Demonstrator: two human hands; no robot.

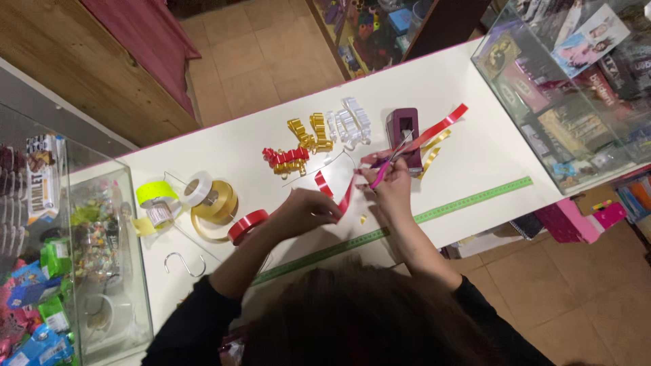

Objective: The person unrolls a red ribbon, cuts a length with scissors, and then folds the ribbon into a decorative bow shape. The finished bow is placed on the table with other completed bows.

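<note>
Ribbon, a red strip (346,196), lies mid-table between both hands. From the head view we find left fingers (308,210) pinching it, right fingers (388,181) clenched on scissors (392,159). Curled bows (305,146) finished (several); ribbon rolls (215,202) remain.

Dark hair (359,318) fills the lower frame; black sleeves (193,318) are pushed up above the elbows (forearms bare), and both hands wear no gloves.
</note>
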